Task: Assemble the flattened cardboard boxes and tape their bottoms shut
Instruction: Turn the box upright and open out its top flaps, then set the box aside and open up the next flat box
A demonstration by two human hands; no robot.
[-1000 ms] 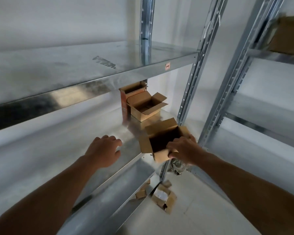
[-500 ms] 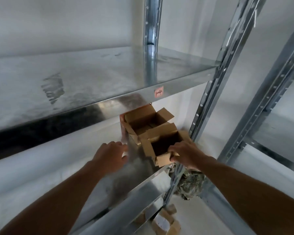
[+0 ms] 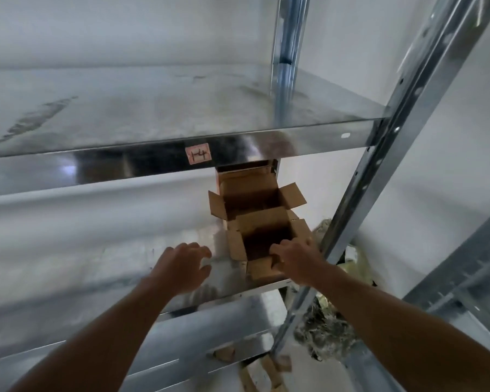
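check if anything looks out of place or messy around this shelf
Yes: loose cardboard pieces lie scattered on the floor under the shelf, and a crumpled greyish bundle sits behind the upright post. The near box and far box on the shelf look orderly.

On the metal shelf (image 3: pixel 111 258), the near box (image 3: pixel 262 222) touches the far box (image 3: pixel 249 185).

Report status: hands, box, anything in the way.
Left hand open, above shelf. Right hand grips near box at its front edge. Second open box close behind; upright post at right.
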